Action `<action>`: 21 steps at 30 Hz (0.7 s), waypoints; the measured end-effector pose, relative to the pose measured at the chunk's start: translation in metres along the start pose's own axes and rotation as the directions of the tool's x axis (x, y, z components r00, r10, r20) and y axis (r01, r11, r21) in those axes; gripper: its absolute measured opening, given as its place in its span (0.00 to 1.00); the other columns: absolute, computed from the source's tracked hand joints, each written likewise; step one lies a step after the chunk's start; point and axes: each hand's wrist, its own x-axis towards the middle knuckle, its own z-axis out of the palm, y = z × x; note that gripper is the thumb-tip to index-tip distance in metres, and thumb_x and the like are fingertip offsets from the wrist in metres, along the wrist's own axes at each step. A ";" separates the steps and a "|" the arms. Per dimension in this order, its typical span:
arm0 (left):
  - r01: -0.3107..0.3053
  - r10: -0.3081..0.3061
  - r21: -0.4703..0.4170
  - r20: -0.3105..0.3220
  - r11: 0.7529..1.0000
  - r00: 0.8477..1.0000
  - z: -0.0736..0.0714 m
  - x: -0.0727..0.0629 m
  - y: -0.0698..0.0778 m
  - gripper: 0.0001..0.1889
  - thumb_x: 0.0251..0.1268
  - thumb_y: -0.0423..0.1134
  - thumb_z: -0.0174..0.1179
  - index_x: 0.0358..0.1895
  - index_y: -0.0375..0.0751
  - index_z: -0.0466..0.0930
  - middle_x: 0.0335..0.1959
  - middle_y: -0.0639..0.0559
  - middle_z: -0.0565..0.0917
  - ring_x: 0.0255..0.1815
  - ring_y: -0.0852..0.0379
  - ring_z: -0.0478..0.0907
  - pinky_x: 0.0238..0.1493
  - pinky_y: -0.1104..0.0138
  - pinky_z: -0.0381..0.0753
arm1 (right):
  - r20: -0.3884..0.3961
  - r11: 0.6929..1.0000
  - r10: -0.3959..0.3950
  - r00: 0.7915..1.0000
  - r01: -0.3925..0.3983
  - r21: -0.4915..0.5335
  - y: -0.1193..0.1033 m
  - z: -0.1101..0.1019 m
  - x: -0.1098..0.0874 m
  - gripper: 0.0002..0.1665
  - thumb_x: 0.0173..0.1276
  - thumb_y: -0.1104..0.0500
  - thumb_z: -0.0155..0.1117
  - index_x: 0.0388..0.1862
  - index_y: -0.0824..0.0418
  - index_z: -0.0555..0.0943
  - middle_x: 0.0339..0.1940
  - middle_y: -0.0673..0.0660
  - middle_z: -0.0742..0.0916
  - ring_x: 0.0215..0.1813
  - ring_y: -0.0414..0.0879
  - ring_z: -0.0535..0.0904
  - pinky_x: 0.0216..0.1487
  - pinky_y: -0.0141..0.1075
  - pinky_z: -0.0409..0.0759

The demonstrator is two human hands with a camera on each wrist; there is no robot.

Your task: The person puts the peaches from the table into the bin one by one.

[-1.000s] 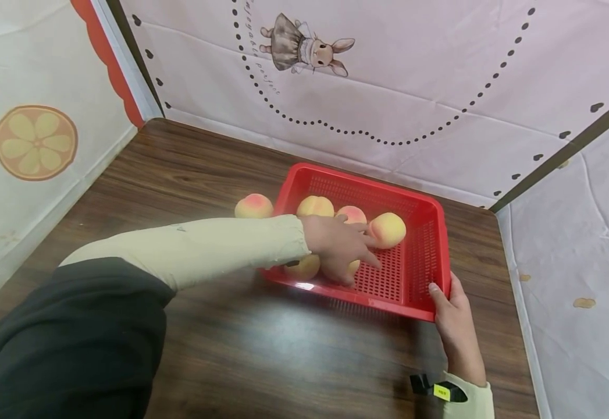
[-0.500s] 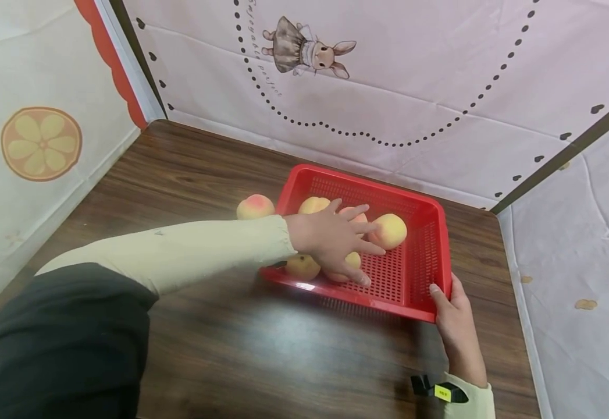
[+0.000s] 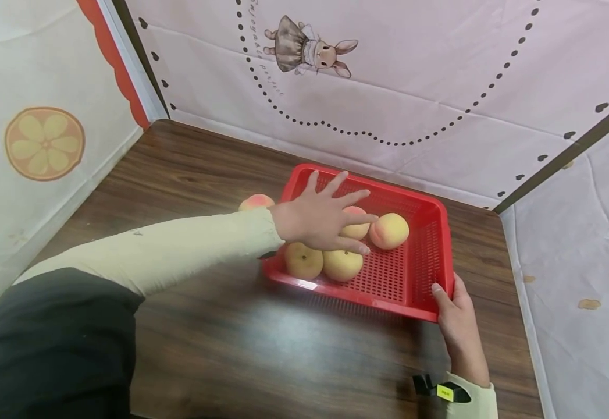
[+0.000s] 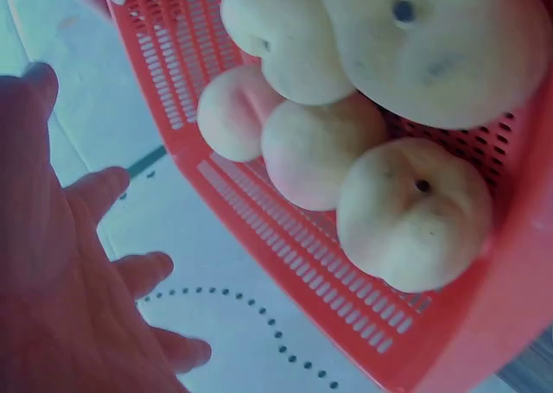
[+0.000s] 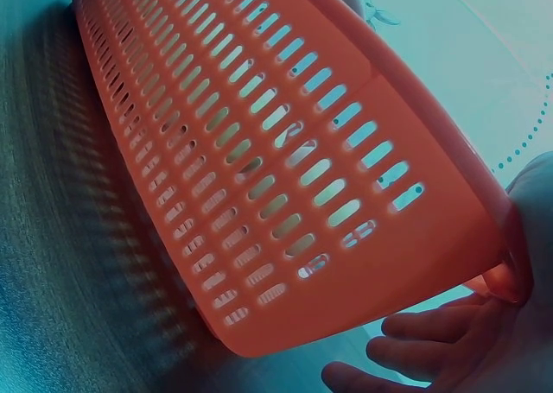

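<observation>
My left hand (image 3: pixel 321 216) hovers over the left half of a red plastic basket (image 3: pixel 421 256), fingers spread wide and nothing held. Several peaches lie inside, among them a yellow-pink peach (image 3: pixel 389 231) on the right and two pale peaches (image 3: pixel 304 261) along the near wall. In the left wrist view a large peach (image 4: pixel 432 43) is closest, and the left hand (image 4: pixel 73 263) stays apart from the fruit. My right hand (image 3: pixel 458 323) grips the basket's near right corner, thumb over the rim. Beside the basket's left wall, another peach (image 3: pixel 256 202) is partly hidden by the left sleeve.
The basket stands on a dark wood-grain table (image 3: pixel 220 349). A pale printed cloth wall (image 3: pixel 414 70) rises close behind it, with more cloth walls to the left and right. The left forearm crosses the table beside the basket.
My left hand has drawn back up and left, its fingers spreading wider, uncovering the near peaches. The right hand keeps its grip on the basket, and the peaches look unmoved.
</observation>
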 end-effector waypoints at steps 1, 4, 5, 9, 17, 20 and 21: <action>0.016 -0.016 -0.006 -0.007 1.000 1.000 0.000 -0.001 -0.002 0.41 0.66 0.83 0.37 0.81 0.81 0.51 0.89 0.59 0.40 0.88 0.34 0.25 0.76 0.23 0.34 | -0.004 1.000 -0.003 1.000 0.003 0.002 0.000 0.000 0.000 0.36 0.86 0.55 0.45 0.87 0.53 0.49 0.76 0.63 0.73 0.50 0.31 0.82 0.48 0.24 0.83; 0.066 -0.066 -0.012 -0.029 0.998 0.997 -0.002 -0.004 -0.012 0.41 0.67 0.82 0.36 0.82 0.80 0.47 0.89 0.59 0.37 0.87 0.33 0.23 0.75 0.23 0.33 | -0.006 1.000 -0.011 1.000 0.011 0.009 0.001 0.000 0.001 0.36 0.86 0.55 0.45 0.87 0.53 0.49 0.76 0.63 0.73 0.50 0.30 0.81 0.48 0.24 0.83; 0.082 -0.082 -0.013 -0.038 0.997 0.996 -0.002 -0.005 -0.016 0.41 0.68 0.82 0.36 0.82 0.79 0.47 0.89 0.58 0.37 0.87 0.32 0.23 0.74 0.22 0.34 | -0.005 1.000 -0.012 1.000 0.012 0.010 0.001 0.000 0.001 0.36 0.86 0.55 0.45 0.87 0.53 0.49 0.76 0.63 0.73 0.50 0.30 0.81 0.48 0.24 0.83; 0.151 -0.152 -0.019 -0.063 0.988 0.986 -0.006 -0.009 -0.038 0.41 0.69 0.81 0.35 0.83 0.77 0.45 0.89 0.56 0.35 0.86 0.31 0.22 0.71 0.19 0.32 | 0.000 1.000 -0.009 1.000 0.009 0.011 0.001 0.000 0.001 0.36 0.86 0.55 0.45 0.87 0.53 0.48 0.76 0.63 0.73 0.50 0.30 0.81 0.47 0.23 0.83; 0.311 -0.316 -0.092 -0.048 0.946 0.947 -0.006 -0.027 -0.080 0.43 0.69 0.82 0.29 0.84 0.77 0.33 0.88 0.53 0.29 0.85 0.29 0.19 0.68 0.16 0.32 | 0.000 1.000 -0.004 1.000 0.004 -0.012 0.001 0.000 0.003 0.37 0.86 0.54 0.45 0.87 0.51 0.48 0.77 0.62 0.73 0.52 0.34 0.82 0.48 0.24 0.83; 0.348 -0.354 -0.126 -0.030 0.929 0.935 -0.002 -0.035 -0.093 0.43 0.71 0.80 0.29 0.84 0.74 0.31 0.88 0.52 0.27 0.85 0.27 0.19 0.68 0.16 0.32 | 0.003 1.000 0.006 1.000 -0.006 -0.018 0.002 0.000 0.002 0.37 0.86 0.54 0.45 0.87 0.51 0.47 0.77 0.62 0.73 0.53 0.34 0.82 0.49 0.24 0.83; 0.356 -0.363 -0.138 -0.027 0.924 0.932 -0.001 -0.038 -0.097 0.43 0.72 0.79 0.30 0.84 0.73 0.31 0.88 0.52 0.27 0.85 0.27 0.19 0.67 0.16 0.32 | 0.003 1.000 0.007 1.000 -0.007 -0.020 0.002 0.000 0.002 0.37 0.86 0.54 0.45 0.88 0.51 0.47 0.77 0.63 0.72 0.52 0.34 0.82 0.48 0.24 0.83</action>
